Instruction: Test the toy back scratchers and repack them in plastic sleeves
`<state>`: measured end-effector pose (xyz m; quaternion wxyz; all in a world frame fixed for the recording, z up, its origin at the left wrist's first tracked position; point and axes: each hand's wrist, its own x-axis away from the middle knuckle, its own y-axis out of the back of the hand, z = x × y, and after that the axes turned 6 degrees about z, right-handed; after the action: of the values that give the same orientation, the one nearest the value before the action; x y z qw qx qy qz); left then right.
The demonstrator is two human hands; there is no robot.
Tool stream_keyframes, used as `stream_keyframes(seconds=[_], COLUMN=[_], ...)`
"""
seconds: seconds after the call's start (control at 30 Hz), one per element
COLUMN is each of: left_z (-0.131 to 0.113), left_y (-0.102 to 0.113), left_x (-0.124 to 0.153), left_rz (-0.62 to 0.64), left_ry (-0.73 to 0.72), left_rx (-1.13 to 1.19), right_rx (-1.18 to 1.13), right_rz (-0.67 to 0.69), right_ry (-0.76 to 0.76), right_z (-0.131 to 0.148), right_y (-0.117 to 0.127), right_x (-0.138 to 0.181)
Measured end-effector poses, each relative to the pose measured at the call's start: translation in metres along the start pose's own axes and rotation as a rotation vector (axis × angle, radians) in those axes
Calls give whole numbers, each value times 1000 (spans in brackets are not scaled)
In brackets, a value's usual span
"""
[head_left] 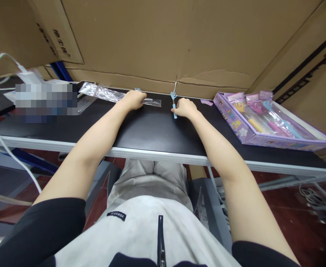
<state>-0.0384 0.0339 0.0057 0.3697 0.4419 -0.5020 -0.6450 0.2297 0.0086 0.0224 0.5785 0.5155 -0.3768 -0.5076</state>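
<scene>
Clear plastic sleeve (107, 94) is lying left-right along the table's (151, 129) far edge. Left hand (135, 99) is resting curled on it, grip unclear. Right hand (184, 107) is pinching a blue claw-headed stick (173, 97), long axis near-far, claw pointing far. Purple toy box (235, 124) is sitting far right.

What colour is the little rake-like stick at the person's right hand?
The stick is light blue; the head view shows it.
</scene>
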Motion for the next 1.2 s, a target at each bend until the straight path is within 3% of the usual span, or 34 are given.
stream_keyframes(seconds=[0.17, 0.47, 0.7, 0.87, 1.2], left_z=[-4, -5, 5, 8, 11], left_y=[6, 8, 8, 8, 8], left_x=[2, 4, 2, 2, 1], left_rz=[65, 60, 54, 53, 19], left_ry=[37, 35, 28, 39, -22], left_rx=[-34, -57, 4, 42, 97], right_rx=[84, 29, -116, -280, -298], right_rz=[116, 52, -110, -62, 53], right_ry=[-158, -140, 15, 183, 163], right_z=[1, -27, -61, -67, -52], right_y=[12, 2, 27, 44, 56], right_x=[5, -15, -25, -18, -1])
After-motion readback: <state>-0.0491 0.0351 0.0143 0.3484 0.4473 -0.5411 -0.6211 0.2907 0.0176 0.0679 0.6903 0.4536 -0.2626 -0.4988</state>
